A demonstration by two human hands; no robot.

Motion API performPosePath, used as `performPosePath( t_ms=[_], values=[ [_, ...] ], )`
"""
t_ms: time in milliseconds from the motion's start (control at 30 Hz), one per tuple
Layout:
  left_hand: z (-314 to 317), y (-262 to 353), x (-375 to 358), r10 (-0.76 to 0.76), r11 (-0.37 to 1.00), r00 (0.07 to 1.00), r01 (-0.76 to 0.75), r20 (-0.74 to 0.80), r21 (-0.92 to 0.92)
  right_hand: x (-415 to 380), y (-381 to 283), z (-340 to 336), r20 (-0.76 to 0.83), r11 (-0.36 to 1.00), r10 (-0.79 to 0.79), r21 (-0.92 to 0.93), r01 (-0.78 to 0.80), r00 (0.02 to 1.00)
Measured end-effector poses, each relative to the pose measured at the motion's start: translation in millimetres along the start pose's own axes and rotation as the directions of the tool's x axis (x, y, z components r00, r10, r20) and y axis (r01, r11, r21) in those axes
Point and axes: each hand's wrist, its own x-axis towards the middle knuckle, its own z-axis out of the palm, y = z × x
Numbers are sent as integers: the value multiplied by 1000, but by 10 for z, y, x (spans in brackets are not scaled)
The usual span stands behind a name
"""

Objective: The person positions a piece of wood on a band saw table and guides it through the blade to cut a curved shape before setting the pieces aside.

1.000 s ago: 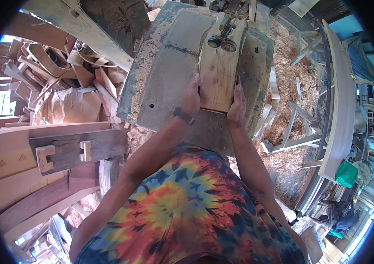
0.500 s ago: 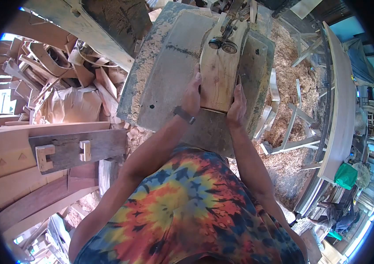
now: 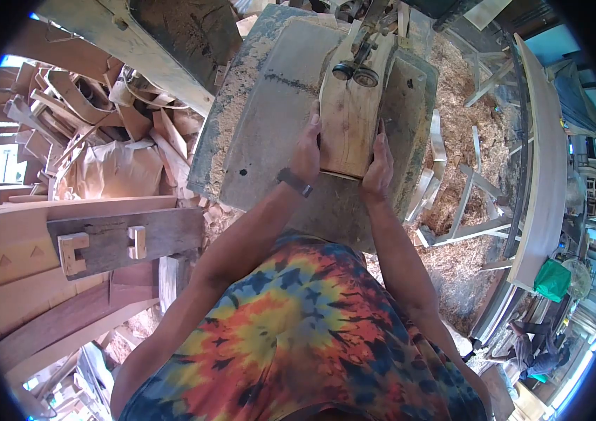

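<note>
A thick wooden block (image 3: 346, 133) lies on the dusty metal saw table (image 3: 263, 133), its far part under a pair of small round guide wheels (image 3: 355, 73). My left hand (image 3: 305, 156), with a dark band on the wrist, presses along the block's left side near its close end. On the opposite side my right hand (image 3: 378, 167) holds the right edge, fingers pointing forward. Faint curved lines run along the block's top. Whatever blade is behind the guide wheels cannot be made out clearly.
Wood offcuts (image 3: 73, 112) are heaped on the left. A dark board (image 3: 109, 242) with two notched wooden pieces lies nearer on that side. Sawdust (image 3: 452, 91) and strips cover the floor at right, beside a long pale board (image 3: 540, 161). A person (image 3: 540, 354) is at the lower right.
Both hands and the block look almost unmoved, with only a very slight shift. The person at the lower right has changed posture.
</note>
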Motion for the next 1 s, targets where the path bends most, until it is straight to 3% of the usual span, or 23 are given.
performPosePath(
  t_ms=[167, 300, 367, 600, 667, 1000],
  values=[
    [67, 69, -9, 29, 996, 999, -27, 24, -90, 20, -14, 5, 5, 999, -14, 29, 14, 1000],
    [20, 21, 28, 24, 999, 1000, -24, 1, -46, 33, -3, 6, 6, 999, -14, 49, 14, 1000],
    [83, 78, 12, -20, 991, 1000, 18, -17, -132, 36, 11, 9, 6, 998, -9, 66, 8, 1000],
    [-4, -25, 80, 36, 995, 999, -33, 22, -93, 67, 34, 11, 6, 999, -28, 24, 28, 1000],
    [-33, -44, 95, 53, 999, 999, -53, 2, 13, 74, 32, 8, 5, 999, -28, 20, 28, 1000],
    [-28, -33, 143, 44, 998, 999, -44, 11, -42, 120, 65, -2, 7, 998, -24, 59, 23, 1000]
  ],
)
